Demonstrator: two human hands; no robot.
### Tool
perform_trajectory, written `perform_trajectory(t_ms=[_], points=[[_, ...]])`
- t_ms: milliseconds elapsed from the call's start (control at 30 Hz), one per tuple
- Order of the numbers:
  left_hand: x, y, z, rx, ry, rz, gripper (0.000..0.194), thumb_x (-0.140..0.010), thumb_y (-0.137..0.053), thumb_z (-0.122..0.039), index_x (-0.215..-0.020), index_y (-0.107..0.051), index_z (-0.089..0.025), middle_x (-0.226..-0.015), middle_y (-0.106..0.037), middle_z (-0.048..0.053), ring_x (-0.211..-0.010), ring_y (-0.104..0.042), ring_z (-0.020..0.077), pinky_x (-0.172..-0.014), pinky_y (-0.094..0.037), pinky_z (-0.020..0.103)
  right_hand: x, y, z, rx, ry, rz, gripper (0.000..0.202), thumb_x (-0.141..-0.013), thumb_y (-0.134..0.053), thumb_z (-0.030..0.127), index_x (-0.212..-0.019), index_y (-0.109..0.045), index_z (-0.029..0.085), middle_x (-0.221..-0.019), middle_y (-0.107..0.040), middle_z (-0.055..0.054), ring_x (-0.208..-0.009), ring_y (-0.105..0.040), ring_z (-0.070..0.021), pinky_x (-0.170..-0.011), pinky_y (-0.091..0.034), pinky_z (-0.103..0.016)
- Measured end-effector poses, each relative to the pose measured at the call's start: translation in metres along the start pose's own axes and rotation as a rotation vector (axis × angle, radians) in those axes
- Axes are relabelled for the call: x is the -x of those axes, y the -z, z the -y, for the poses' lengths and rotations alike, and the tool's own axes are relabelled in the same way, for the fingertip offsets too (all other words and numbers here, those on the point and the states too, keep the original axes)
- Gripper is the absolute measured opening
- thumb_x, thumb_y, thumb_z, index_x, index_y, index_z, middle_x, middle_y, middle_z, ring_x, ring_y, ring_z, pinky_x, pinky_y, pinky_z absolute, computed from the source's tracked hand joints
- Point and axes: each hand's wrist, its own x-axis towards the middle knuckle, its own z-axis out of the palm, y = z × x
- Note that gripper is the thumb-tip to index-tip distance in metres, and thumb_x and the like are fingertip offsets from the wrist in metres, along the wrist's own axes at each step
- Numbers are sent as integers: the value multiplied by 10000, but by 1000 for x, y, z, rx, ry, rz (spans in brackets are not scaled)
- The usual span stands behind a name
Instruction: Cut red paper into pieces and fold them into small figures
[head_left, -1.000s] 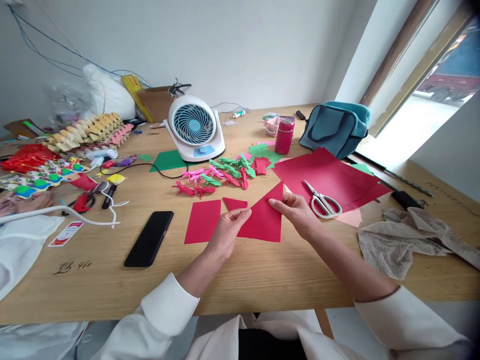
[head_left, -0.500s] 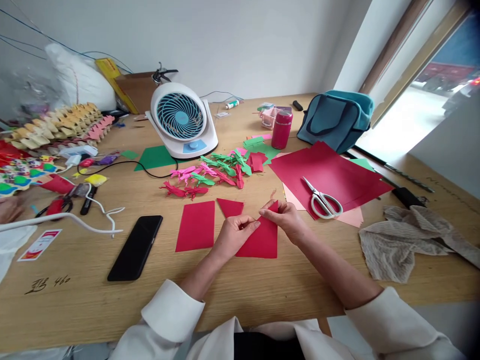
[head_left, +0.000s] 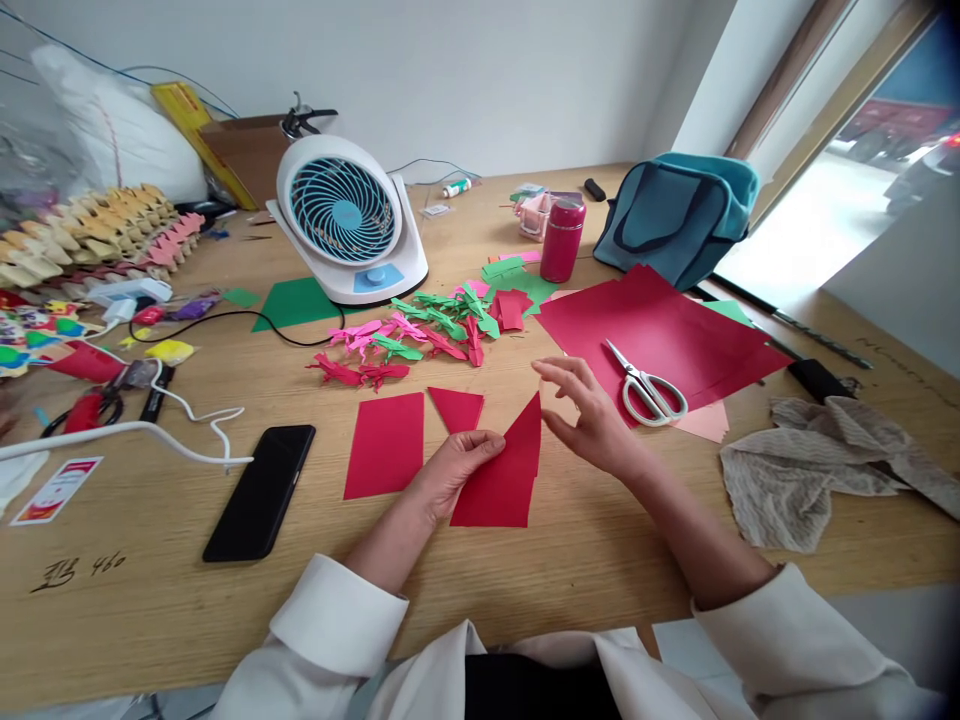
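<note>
Head view: left grip [head_left: 459, 467] pinches red paper [head_left: 496, 490], right grip [head_left: 591, 415] spread; phone [head_left: 259, 492], scissors [head_left: 635, 375] alongside.

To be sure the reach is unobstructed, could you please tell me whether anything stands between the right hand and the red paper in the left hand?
Nothing visible does: the right hand is open just beside the upper tip of the red paper in the left hand; the scissors lie off to the right.

The paper [head_left: 499, 485] is showing plain red, the bottle [head_left: 562, 243] deep pink, the phone [head_left: 259, 495] black, the bag [head_left: 664, 220] teal and navy, the surface [head_left: 585, 560] brown wood grain.
</note>
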Motion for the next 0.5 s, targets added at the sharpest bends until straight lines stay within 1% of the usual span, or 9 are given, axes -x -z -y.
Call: perform_trajectory(t_ms=[33, 67, 133, 200, 267, 300, 367, 433, 500], points=[[1, 0, -1, 7, 21, 30, 327, -600, -891, -288, -826, -711, -137, -724, -724, 38, -667, -677, 151, -685, -526, 256, 1, -1, 3, 67, 74, 47, 420, -903, -568, 247, -1323, -570, 224, -1335, -542, -148, -1171, -543, -251, -927, -483, -441], [1, 1, -2, 11, 28, 58, 322, -617, -882, -290, -841, -709, -137, -725, -722, 38, -648, -670, 140, -657, -516, 237, 1, -2, 6, 107, 122, 89, 340, -905, -565, 235, -1239, -629, 217, -1284, -580, -143, -1153, -552, -252, -935, -474, -446], [-1, 4, -5, 20, 32, 99, 309, -686, -835, -350, -871, -705, -139, -681, -700, 33, -547, -617, 105, -539, -463, 196, 3, -5, 10, 109, 115, 135, 186, -920, -559, 249, -1010, -712, 195, -1048, -680, -113, -970, -613, -224, -865, -490, -403], [-5, 10, -10, 35, 25, 84, 335, -781, -725, -455, -868, -698, -132, -601, -656, 33, -429, -516, 79, -415, -359, 177, 5, -10, 11, 32, -48, 102, 227, -927, -568, 319, -821, -713, 180, -786, -689, -65, -751, -610, -181, -722, -491, -330], [-9, 15, -15, 59, -44, 18, 406, -848, -602, -514, -814, -687, -118, -586, -634, 48, -409, -470, 80, -370, -301, 179, 6, -16, 11, -129, -297, 29, 315, -904, -593, 420, -738, -695, 172, -679, -677, -44, -630, -579, -155, -608, -465, -286], [-11, 17, -16, 84, -131, -2, 412, -862, -573, -511, -833, -690, -117, -628, -643, 54, -449, -491, 84, -386, -324, 179, 7, -20, 11, -233, -407, -1, 343, -881, -611, 466, -727, -693, 170, -669, -685, -44, -600, -570, -148, -580, -459, -276], [-12, 18, -17, 107, -270, 15, 418, -850, -585, -517, -907, -700, -119, -759, -669, 70, -597, -567, 107, -494, -435, 196, 7, -29, 11, -419, -553, -30, 379, -820, -658, 533, -738, -699, 166, -674, -706, -50, -570, -559, -138, -559, -462, -268], [-12, 16, -13, 76, -378, 37, 399, -795, -668, -508, -930, -701, -134, -867, -677, 72, -741, -604, 127, -623, -491, 223, 8, -37, 12, -535, -620, -39, 409, -756, -705, 570, -732, -702, 162, -662, -712, -53, -540, -542, -126, -542, -458, -260], [-13, 13, -7, -4, -469, -12, 351, -724, -759, -471, -828, -684, -145, -866, -677, 56, -754, -599, 123, -649, -483, 227, 9, -43, 14, -594, -650, -34, 430, -711, -733, 591, -711, -703, 163, -634, -708, -48, -511, -523, -115, -521, -446, -252]])
